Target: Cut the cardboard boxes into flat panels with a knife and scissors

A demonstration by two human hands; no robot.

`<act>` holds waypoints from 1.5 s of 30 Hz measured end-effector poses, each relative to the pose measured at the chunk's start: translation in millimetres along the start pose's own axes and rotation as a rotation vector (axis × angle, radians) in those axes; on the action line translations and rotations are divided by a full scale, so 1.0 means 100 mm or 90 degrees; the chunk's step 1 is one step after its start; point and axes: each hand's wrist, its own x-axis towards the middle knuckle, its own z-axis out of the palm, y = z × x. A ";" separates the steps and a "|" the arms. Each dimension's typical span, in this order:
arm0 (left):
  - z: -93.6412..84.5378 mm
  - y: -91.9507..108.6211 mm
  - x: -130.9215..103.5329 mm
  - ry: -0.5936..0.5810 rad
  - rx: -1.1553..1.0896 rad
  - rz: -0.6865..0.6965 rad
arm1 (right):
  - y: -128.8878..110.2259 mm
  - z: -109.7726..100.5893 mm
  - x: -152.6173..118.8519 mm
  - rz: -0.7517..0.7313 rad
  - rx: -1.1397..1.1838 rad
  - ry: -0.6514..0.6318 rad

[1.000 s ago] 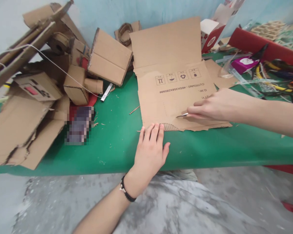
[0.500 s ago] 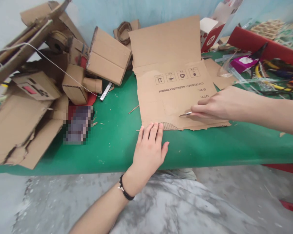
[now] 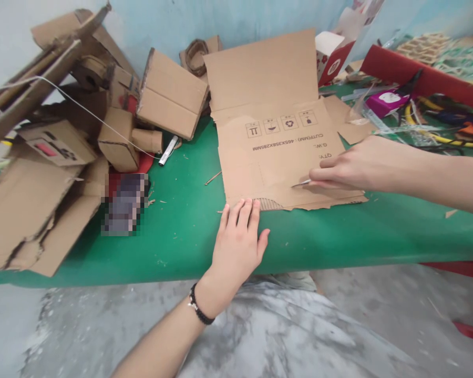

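A sheet of brown cardboard point(image 3: 276, 168) lies on the green table, printed with upside-down symbols and text; its far flap slopes up towards the wall. Fingers stretched flat, my left hand point(image 3: 238, 239) presses on the near left edge of the sheet, beside a torn patch showing corrugation. My right hand point(image 3: 339, 170) is closed around a slim craft knife point(image 3: 301, 183), most of whose handle is hidden in the fingers. The thin pointed blade reaches left, low over the sheet near its front edge; whether the tip touches the cardboard I cannot tell.
Cardboard boxes point(image 3: 173, 94) and scraps crowd the left side, with a pixelated phone-like object point(image 3: 125, 203) and a white marker-like stick point(image 3: 168, 150) nearby. At the back right are a purple box point(image 3: 386, 102), a red strip point(image 3: 421, 76) and cables. A thin stick point(image 3: 213, 178) lies left of the sheet.
The knife tip has shifted slightly right along the cardboard. My left hand stays pressed on the same edge. The whole view has moved a little.
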 end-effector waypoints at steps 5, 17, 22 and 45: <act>0.00 0.00 0.00 0.000 -0.001 0.001 | 0.02 0.00 -0.03 0.004 -0.017 -0.019; 0.00 0.00 0.01 0.001 -0.004 -0.002 | 0.05 0.04 -0.07 0.011 0.003 -0.001; 0.00 0.00 0.01 0.004 -0.006 0.000 | 0.09 0.06 -0.10 0.011 -0.007 -0.001; -0.01 0.00 0.01 0.005 0.006 -0.003 | 0.15 0.10 -0.23 -0.005 -0.126 0.012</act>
